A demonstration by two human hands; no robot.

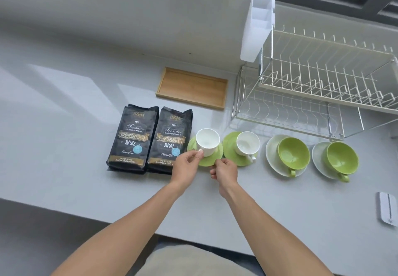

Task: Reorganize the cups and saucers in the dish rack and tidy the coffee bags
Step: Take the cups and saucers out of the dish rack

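Note:
Two black coffee bags (131, 140) (170, 141) lie flat side by side on the grey counter. To their right stand several cup-and-saucer sets in a row. My left hand (187, 164) pinches the handle of a white cup (207, 141) that sits on a green saucer (191, 145). My right hand (225, 172) pinches that saucer's near rim. Then come a white cup (247, 143) on a green saucer (229, 144), and two green cups (294, 156) (342, 160) on white saucers (271, 150) (318, 155). The two-tier wire dish rack (312, 90) behind them holds nothing.
A shallow wooden tray (191, 88) lies behind the coffee bags. A white plastic cutlery holder (257, 25) hangs on the rack's left end. A small white device (386, 210) lies near the counter's front right edge. A window frame runs along the top right.

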